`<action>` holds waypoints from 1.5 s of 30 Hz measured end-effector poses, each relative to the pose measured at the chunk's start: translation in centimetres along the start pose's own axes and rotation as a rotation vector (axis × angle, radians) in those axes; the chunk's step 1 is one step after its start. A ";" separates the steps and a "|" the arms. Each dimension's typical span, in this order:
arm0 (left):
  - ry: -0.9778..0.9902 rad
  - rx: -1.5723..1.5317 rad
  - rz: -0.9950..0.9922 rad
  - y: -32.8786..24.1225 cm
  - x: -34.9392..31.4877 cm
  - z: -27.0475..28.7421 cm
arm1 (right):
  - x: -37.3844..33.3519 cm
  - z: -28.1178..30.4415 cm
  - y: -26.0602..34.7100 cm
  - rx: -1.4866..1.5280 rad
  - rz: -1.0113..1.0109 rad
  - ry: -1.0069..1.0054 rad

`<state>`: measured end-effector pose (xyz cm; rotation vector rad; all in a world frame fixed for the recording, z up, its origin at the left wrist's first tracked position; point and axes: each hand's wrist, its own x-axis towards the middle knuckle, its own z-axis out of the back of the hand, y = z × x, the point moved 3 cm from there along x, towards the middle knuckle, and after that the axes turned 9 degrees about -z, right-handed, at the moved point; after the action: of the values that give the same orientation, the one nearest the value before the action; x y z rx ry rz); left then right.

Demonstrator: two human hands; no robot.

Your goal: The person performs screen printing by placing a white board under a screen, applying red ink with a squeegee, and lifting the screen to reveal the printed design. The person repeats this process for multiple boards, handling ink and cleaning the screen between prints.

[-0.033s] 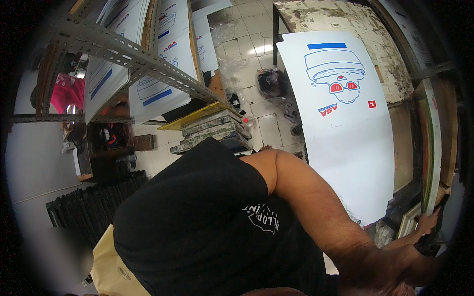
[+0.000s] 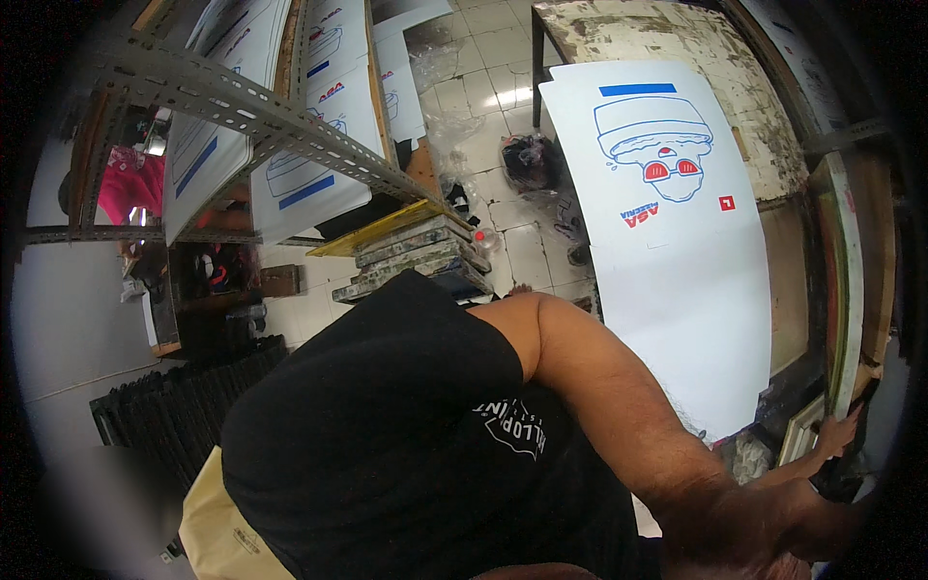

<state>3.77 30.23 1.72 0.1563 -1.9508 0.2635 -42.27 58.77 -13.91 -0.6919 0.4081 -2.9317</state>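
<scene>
A large white sheet (image 2: 677, 290) printed with a blue and red skull-like figure lies on a worn table (image 2: 667, 34). Along its right side stands a wooden screen frame (image 2: 847, 280), tilted up on edge. My left hand (image 2: 837, 433) reaches across at the lower right, fingers curled on the frame's bottom corner. My right hand (image 2: 817, 527) is just below it at the picture's rim, beside a dark object (image 2: 851, 474); its fingers are hidden in the dim edge. My black T-shirt (image 2: 387, 445) and right upper arm fill the lower middle.
A slotted metal rack (image 2: 251, 106) at the upper left holds several more printed sheets (image 2: 329, 106). Stacked boards (image 2: 416, 256) and a black bag (image 2: 530, 159) sit on the tiled floor. A person in red (image 2: 126, 184) stands at the far left.
</scene>
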 end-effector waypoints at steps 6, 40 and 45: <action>-0.007 -0.023 0.005 -0.5 -0.8 -0.8 | 0.7 -0.8 -0.3 0.011 0.026 0.025; -2.676 0.782 0.659 -23.4 -67.0 -1.4 | -9.0 4.3 8.2 0.070 -0.076 -0.058; -1.897 0.936 1.133 -21.0 -63.8 -2.1 | -15.6 2.6 9.3 0.123 -0.129 -0.135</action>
<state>34.99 9.61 -54.06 -0.2674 -3.2771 2.5234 -26.80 51.68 -20.91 -0.9241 0.1754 -2.9733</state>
